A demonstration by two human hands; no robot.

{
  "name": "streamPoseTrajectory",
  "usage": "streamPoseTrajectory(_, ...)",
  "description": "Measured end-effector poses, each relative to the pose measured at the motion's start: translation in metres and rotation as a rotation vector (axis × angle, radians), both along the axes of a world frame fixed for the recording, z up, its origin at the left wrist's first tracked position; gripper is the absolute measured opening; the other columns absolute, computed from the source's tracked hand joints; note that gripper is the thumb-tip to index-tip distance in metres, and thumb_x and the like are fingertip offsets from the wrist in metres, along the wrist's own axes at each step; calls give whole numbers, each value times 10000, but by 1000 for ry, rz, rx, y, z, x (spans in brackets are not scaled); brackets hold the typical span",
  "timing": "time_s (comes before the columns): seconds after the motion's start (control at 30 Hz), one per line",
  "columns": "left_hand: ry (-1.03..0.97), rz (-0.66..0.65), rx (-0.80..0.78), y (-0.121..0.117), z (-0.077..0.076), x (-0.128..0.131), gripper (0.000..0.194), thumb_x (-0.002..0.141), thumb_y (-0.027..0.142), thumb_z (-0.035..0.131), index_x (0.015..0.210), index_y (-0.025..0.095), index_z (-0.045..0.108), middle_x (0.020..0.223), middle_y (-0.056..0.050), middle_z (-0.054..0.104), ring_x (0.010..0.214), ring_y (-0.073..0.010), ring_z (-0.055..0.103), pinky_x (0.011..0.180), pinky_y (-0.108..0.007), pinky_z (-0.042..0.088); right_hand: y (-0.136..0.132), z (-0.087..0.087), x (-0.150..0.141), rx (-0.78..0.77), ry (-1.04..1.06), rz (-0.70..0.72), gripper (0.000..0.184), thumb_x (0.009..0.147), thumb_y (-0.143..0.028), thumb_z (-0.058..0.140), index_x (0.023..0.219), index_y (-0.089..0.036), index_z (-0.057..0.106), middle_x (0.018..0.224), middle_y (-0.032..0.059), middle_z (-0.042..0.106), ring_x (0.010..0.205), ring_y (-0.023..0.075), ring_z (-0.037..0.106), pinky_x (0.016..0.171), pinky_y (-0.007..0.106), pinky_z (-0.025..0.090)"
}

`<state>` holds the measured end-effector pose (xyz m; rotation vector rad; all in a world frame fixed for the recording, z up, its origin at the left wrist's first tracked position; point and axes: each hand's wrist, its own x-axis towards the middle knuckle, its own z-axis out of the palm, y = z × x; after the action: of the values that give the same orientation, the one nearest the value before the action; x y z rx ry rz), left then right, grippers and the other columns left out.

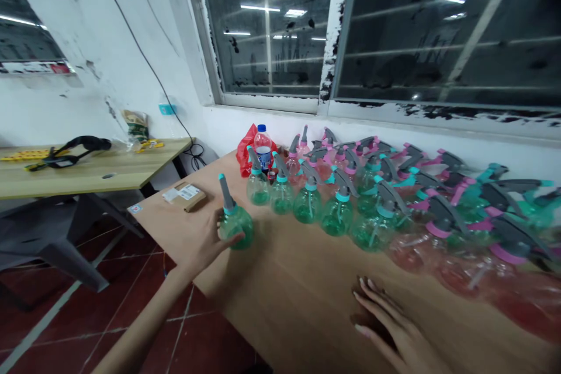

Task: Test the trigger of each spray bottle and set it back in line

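My left hand [215, 244] is wrapped around the round body of a green spray bottle [241, 223], which stands upright near the table's left side. Its grey spray head with a turquoise collar points up. Fingers extended and slightly apart, my right hand [392, 324] rests at the tabletop with nothing in it. Beyond it stand clear pink spray bottles [464, 263] with grey and pink heads. A front row of green spray bottles [336, 214] with grey and turquoise heads runs to the right of the held one.
Behind the bottles are a red plastic bag [246, 152] and a blue-capped drink bottle [263, 146]. A small cardboard box [184, 195] lies at the table's left edge. To the left are a second table [131, 170] and a grey stool [65, 234]. A window wall backs the bottles.
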<state>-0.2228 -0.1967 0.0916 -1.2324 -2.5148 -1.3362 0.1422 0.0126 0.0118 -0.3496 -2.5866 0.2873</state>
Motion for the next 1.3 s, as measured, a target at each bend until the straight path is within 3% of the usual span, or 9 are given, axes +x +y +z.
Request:
streamPoseTrajectory(0.13, 14, -189, -36, 19, -4, 64, 586, 677, 396, 705, 1153, 232, 404, 1134, -79, 544, 1062, -277, 532, 907, -456, 443, -3, 31, 11, -221, -139, -77, 434, 813, -448, 539, 1218, -291, 551, 1235, 21, 590, 1106, 248, 565, 872, 370, 526)
streamPoseTrajectory(0.33, 10, -418, -123, 78, 0, 148, 577, 710, 456, 665, 1145, 185, 400, 1091, -99, 521, 1059, -281, 516, 922, -489, 409, -5, 88, 31, -580, -253, -179, 587, 804, -526, 522, 1332, -303, 396, 1399, 30, 424, 1266, 271, 391, 1043, 458, 323)
streamPoseTrajectory(0.5, -174, -595, -102, 117, -1, 210, 628, 665, 445, 702, 1142, 176, 395, 1121, -116, 549, 1053, -286, 551, 874, -467, 461, 7, 93, 41, -670, -55, -170, 806, 721, -499, 640, 1391, -305, 238, 1433, 68, 365, 1296, 283, 335, 1046, 494, 289)
streamPoseTrajectory(0.63, -120, -723, -84, 136, -14, 243, 757, 645, 470, 716, 1226, 162, 340, 1163, -164, 553, 1065, -321, 563, 853, -505, 478, 16, 86, 39, -674, 217, -153, 819, 707, -471, 664, 1376, -271, 237, 1428, 102, 353, 1298, 281, 323, 1046, 493, 272)
streamPoseTrajectory(0.8, 108, -756, 7, 160, -37, 261, 806, 625, 544, 704, 1225, 132, 359, 1150, -205, 553, 1077, -364, 548, 847, -563, 467, 22, 89, 29, -613, 517, -169, 615, 715, -441, 657, 1233, -228, 403, 1214, 96, 543, 1111, 273, 512, 923, 425, 409)
streamPoseTrajectory(0.93, 219, -770, 57, 173, -54, 266, 846, 645, 610, 648, 1241, 109, 319, 1118, -232, 549, 1038, -387, 560, 817, -587, 469, 25, 99, 21, -587, 557, -298, 419, 741, -383, 641, 1086, -197, 495, 944, 53, 613, 835, 213, 589, 736, 353, 470)
streamPoseTrajectory(1.03, 259, -768, 71, 176, -63, 263, 964, 632, 657, 622, 1310, 119, 199, 1200, -257, 486, 1111, -425, 501, 849, -618, 437, 28, 103, 17, -560, 572, -299, 278, 776, -342, 604, 999, -194, 529, 841, 24, 601, 754, 183, 576, 675, 325, 461)
streamPoseTrajectory(1.17, 261, -835, 43, 177, -65, 253, 1012, 625, 655, 629, 1354, 162, 130, 1245, -244, 459, 1154, -433, 457, 864, -634, 413, 35, 102, 14, -526, 578, -245, 174, 805, -294, 562, 951, -201, 547, 838, 26, 604, 748, 177, 581, 673, 323, 469)
streamPoseTrajectory(1.3, 254, -921, 19, 179, -59, 236, 918, 681, 592, 623, 1350, 162, 164, 1225, -229, 479, 1141, -409, 469, 878, -645, 387, 44, 101, 12, -491, 552, -171, 202, 799, -239, 546, 998, -208, 551, 868, 34, 620, 787, 181, 595, 710, 331, 484)
